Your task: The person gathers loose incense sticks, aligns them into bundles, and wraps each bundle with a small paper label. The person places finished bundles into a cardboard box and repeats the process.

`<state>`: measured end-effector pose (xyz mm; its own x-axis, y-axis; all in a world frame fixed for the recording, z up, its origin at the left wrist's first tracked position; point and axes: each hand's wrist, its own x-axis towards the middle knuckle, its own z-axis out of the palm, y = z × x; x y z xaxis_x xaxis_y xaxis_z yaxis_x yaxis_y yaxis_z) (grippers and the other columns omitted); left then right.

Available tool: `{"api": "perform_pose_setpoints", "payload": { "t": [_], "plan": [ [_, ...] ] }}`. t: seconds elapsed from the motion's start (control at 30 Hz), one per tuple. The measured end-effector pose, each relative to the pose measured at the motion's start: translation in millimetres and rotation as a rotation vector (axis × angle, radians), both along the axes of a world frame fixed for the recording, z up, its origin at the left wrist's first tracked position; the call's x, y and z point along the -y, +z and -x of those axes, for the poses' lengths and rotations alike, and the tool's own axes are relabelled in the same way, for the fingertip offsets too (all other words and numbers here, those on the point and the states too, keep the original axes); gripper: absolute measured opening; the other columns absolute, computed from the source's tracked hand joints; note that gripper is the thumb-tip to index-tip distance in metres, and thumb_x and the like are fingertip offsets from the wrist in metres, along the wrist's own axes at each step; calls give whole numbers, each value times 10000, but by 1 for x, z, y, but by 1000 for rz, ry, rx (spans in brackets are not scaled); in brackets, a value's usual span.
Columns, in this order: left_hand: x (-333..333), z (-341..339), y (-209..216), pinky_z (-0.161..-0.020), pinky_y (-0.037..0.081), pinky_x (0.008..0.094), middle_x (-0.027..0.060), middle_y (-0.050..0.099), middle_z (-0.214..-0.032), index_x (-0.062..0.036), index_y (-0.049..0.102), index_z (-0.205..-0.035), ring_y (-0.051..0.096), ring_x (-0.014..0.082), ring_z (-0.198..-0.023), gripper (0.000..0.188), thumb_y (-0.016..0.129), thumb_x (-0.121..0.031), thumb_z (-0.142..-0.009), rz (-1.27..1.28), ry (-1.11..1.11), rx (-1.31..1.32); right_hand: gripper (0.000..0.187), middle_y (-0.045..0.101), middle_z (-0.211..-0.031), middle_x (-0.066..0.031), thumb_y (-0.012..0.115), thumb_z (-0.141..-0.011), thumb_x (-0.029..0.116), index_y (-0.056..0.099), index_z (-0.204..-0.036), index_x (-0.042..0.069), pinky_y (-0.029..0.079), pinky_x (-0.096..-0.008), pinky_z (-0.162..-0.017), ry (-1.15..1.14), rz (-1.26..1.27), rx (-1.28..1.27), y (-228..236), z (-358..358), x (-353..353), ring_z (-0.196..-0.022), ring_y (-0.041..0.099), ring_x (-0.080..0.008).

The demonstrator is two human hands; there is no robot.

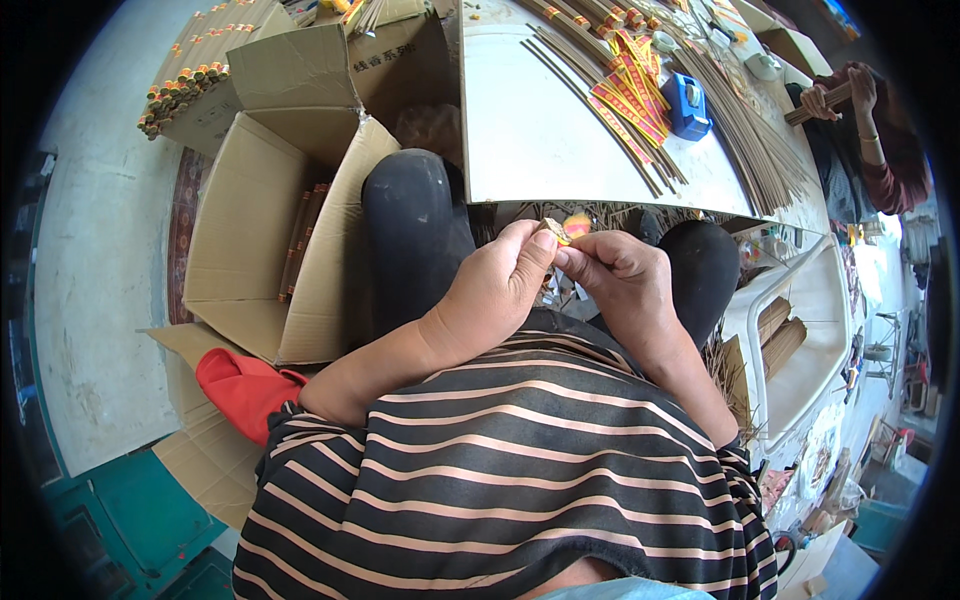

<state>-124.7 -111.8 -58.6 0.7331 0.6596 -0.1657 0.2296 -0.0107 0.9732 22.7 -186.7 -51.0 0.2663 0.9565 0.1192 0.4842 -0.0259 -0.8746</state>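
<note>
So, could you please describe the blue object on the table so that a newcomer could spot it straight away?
Start at the white table ahead of the person's knees. Follow the fan of red and yellow paper strips to its right edge. There sits the blue tape dispenser, the only blocky blue thing among long thin brown sticks.

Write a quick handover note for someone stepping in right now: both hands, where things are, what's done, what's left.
Left hand and right hand: together over the lap, pinching one small yellow-and-red paper label.
White table ahead: loose incense sticks, a pile of red-and-yellow labels, a blue tape dispenser.
Open cardboard box at left holds bundled sticks.
Done: some bundles are banded.
Left: the loose sticks are unbanded.
</note>
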Motion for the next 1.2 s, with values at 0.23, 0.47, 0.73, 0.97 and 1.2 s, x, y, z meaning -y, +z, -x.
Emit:
{"api": "perform_pose_setpoints", "payload": {
  "t": [0.23,0.47,0.73,0.97,1.2],
  "plan": [
    [8,0,-8,-687,507,347,250,612,-892,74,299,-1324,637,327,-800,516,340,-301,-971,-336,40,-80,201,578,-667,-101,618,-853,164,626,-884,-35,447,-258,-525,-2,91,-223,-6,6,6,-566,514,-121],
    [7,1,-2,-634,465,274,163,551,-803,34,197,-1384,563,202,-710,546,320,-313,-980,-126,-110,10,261,599,-853,-52,567,-895,196,585,-1016,-35,451,-226,-689,146,148,-498,-10,-3,11,-771,529,-87],
    [4,-1,3,-592,407,187,21,428,-736,-34,37,-1429,405,63,-630,654,346,-378,-966,251,-362,205,257,594,-879,-31,615,-861,180,577,-1022,-17,448,-233,-708,492,149,-592,-16,-36,9,-796,532,-92],
    [5,-5,-1,-568,418,188,67,479,-854,-12,-92,-1408,434,63,-646,818,467,-369,-929,488,-352,228,286,577,-849,-26,658,-829,192,584,-1020,-8,441,-248,-697,583,174,-499,-10,-48,12,-785,521,-94],
    [8,-9,2,-528,417,188,77,510,-818,45,-71,-1390,482,71,-640,878,519,-384,-902,457,-315,150,291,591,-855,-92,663,-820,224,620,-960,-27,451,-294,-720,687,138,-192,5,-57,6,-808,550,-173]
  ]
}}
